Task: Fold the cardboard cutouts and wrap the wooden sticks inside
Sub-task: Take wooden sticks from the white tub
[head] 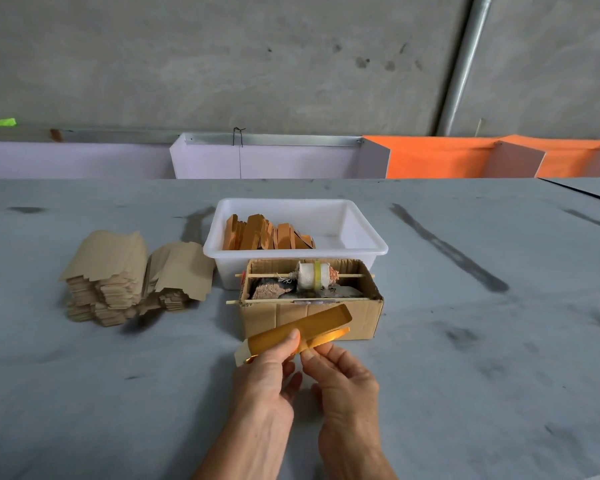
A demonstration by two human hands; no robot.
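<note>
Gold cardboard cutout (297, 332), unlabelled, pinched by left hand (267, 372) and right hand (340, 379) fingers.

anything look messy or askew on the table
The stacks of cardboard cutouts on the left have slumped: sheets fan out unevenly and the top ones tilt. The wrapped pieces in the white tub lean in a loose pile.

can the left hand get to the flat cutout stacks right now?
Probably not at once. The left hand is busy pinching the gold cutout together with the right hand. The cutout stacks lie uncovered on the table to its left, with nothing in between.
</note>
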